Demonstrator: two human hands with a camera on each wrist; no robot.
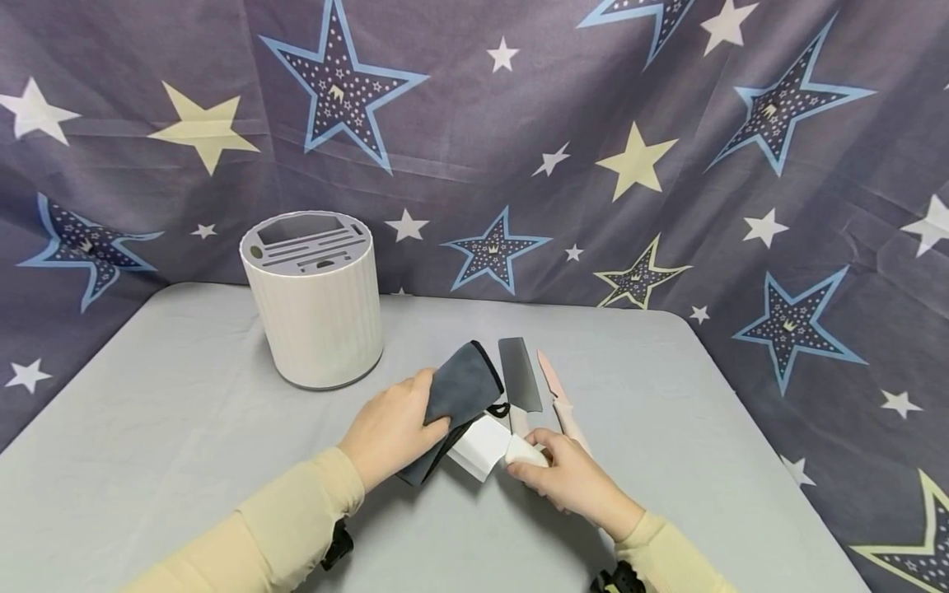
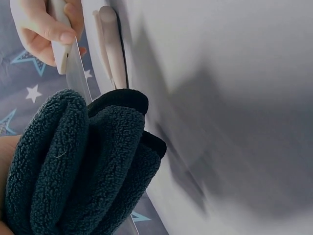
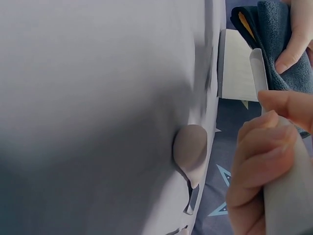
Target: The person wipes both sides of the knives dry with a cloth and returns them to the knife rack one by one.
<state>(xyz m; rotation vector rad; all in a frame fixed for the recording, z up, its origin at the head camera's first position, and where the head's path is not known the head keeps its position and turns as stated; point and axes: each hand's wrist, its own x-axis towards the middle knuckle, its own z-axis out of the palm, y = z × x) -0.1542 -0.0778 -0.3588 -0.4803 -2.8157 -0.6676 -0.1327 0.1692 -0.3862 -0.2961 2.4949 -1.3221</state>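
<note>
In the head view my left hand grips a folded dark blue-grey towel with black edging. My right hand holds a knife by its white handle. The knife's broad, shiny blade points left against the towel, which hides part of it. In the left wrist view the towel shows thick fluffy folds, with the blade running in behind them. My right fingers curl round the handle in the right wrist view.
A cleaver with a dark grey blade and a pink-bladed knife lie on the table, just beyond my right hand. A white ribbed knife block with a slotted grey top stands at the back left, before a star-patterned cloth.
</note>
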